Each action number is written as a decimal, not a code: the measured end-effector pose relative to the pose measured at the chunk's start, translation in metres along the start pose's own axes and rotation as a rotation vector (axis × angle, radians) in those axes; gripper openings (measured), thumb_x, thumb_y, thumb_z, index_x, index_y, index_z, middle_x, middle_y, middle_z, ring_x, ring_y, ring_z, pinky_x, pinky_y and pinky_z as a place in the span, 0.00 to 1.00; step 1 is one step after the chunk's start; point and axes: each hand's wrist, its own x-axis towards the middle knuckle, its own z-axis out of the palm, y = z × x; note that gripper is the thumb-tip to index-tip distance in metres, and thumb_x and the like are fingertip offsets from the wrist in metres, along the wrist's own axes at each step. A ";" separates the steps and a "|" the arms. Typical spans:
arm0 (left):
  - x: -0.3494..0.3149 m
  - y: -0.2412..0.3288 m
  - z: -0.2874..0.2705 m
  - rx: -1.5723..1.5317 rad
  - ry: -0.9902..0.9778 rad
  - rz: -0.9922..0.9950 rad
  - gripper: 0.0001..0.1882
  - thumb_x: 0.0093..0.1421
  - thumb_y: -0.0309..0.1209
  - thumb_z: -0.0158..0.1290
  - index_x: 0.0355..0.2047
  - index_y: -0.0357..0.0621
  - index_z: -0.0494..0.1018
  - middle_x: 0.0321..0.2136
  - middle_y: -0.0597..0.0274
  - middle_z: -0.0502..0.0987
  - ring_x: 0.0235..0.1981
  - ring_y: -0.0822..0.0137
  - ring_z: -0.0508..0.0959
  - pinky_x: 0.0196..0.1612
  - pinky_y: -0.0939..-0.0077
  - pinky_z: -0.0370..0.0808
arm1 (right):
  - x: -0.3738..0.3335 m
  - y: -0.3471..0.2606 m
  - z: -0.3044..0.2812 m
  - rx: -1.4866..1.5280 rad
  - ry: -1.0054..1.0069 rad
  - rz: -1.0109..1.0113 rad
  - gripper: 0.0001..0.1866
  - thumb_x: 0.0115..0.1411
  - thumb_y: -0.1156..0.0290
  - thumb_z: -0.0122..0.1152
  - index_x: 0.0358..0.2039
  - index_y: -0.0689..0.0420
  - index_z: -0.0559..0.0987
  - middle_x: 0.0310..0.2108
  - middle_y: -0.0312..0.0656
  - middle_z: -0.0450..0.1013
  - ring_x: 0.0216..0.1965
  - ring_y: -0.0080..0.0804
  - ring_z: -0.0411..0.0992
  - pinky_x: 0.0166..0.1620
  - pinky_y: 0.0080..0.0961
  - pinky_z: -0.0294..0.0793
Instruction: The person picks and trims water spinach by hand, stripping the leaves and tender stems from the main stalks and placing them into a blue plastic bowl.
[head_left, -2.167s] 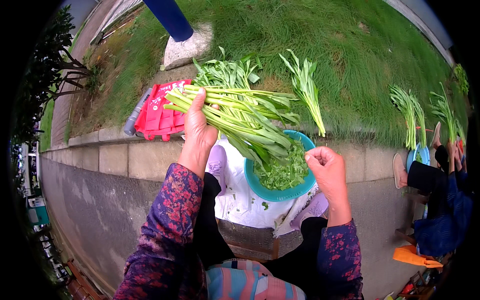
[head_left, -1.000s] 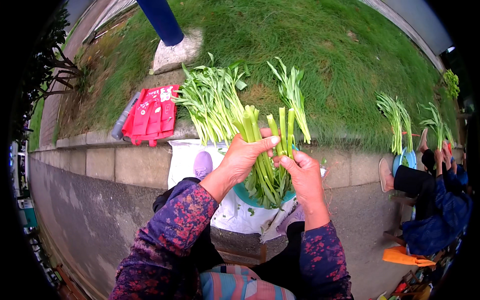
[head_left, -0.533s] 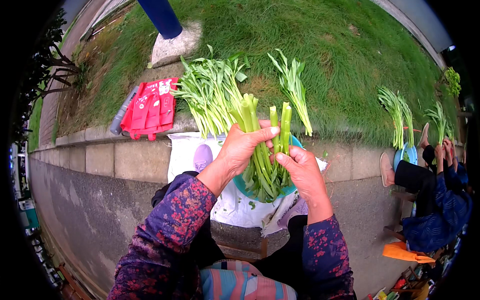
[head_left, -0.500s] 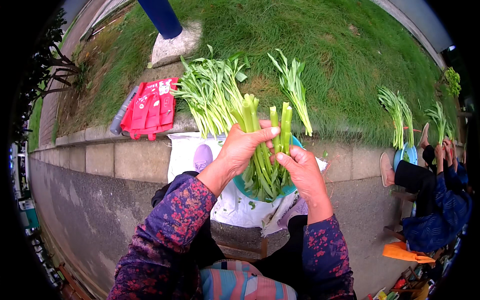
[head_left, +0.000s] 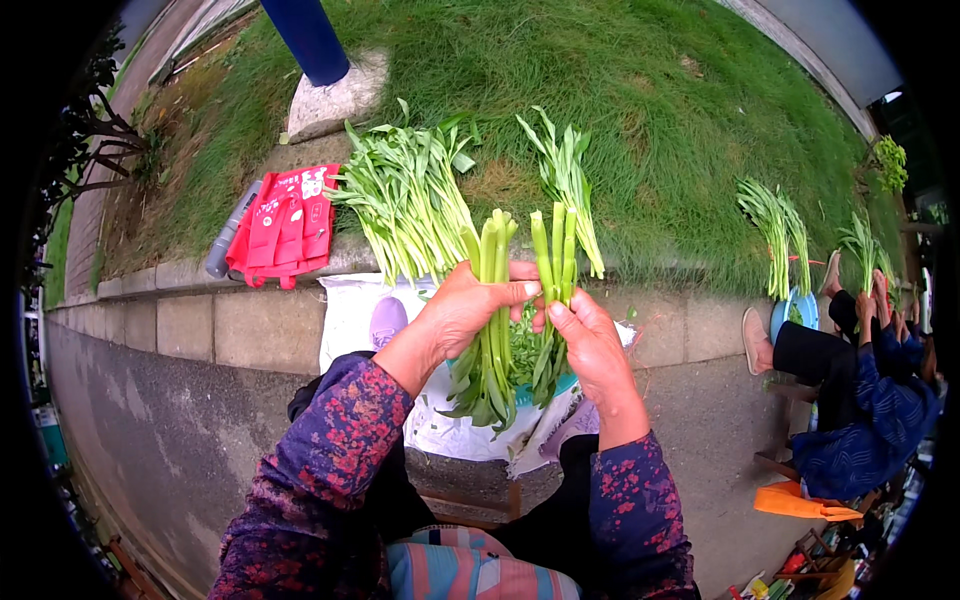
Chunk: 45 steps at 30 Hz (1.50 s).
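My left hand [head_left: 455, 315] is closed round a thick bunch of leafy green stalks [head_left: 493, 355], held with cut ends up and leaves hanging down. My right hand [head_left: 592, 345] grips a smaller bunch of the same stalks [head_left: 557, 245] just beside it, also cut ends up. A narrow gap separates the two bunches. Both hang over a teal basin [head_left: 566, 384], mostly hidden by the greens, with loose leaves [head_left: 522, 350] inside. Under the basin lies a white cloth sheet [head_left: 425, 420].
On the grass edge beyond lie a big pile of greens [head_left: 400, 200] and a smaller bunch [head_left: 567, 185]. A red bag [head_left: 287, 225] and a grey cylinder [head_left: 232, 232] rest at left. Another person [head_left: 860, 420] sits at right by a blue basin [head_left: 795, 312].
My hands have drawn the two bunches apart, opening a gap through which the basin's leaves show. The left bunch hangs lower and further left. The whole view has shifted slightly.
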 end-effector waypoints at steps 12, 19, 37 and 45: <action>0.000 -0.003 -0.001 -0.104 0.144 0.007 0.13 0.54 0.32 0.60 0.35 0.35 0.73 0.23 0.64 0.72 0.22 0.73 0.71 0.22 0.72 0.76 | -0.004 -0.014 -0.002 0.219 -0.144 0.160 0.14 0.65 0.65 0.47 0.45 0.60 0.74 0.35 0.36 0.73 0.36 0.22 0.70 0.42 0.22 0.70; 0.001 -0.006 0.000 -0.097 0.031 0.028 0.12 0.55 0.30 0.59 0.36 0.37 0.73 0.22 0.65 0.72 0.22 0.74 0.72 0.21 0.76 0.76 | -0.006 -0.014 -0.004 0.188 -0.210 0.155 0.14 0.65 0.68 0.46 0.46 0.60 0.73 0.36 0.36 0.73 0.37 0.23 0.71 0.42 0.22 0.71; -0.005 0.002 0.004 0.325 -0.005 0.309 0.14 0.57 0.32 0.57 0.44 0.43 0.75 0.29 0.70 0.77 0.28 0.80 0.72 0.30 0.83 0.70 | 0.000 -0.009 -0.007 -0.458 0.286 -0.331 0.13 0.57 0.72 0.61 0.41 0.63 0.75 0.34 0.42 0.74 0.35 0.28 0.73 0.40 0.24 0.72; -0.001 -0.009 -0.011 0.974 0.080 0.389 0.14 0.48 0.22 0.60 0.38 0.43 0.77 0.29 0.62 0.76 0.30 0.68 0.76 0.35 0.76 0.72 | -0.005 -0.030 -0.004 -0.491 0.476 -0.645 0.04 0.53 0.81 0.61 0.31 0.62 0.76 0.28 0.41 0.73 0.28 0.29 0.72 0.34 0.21 0.71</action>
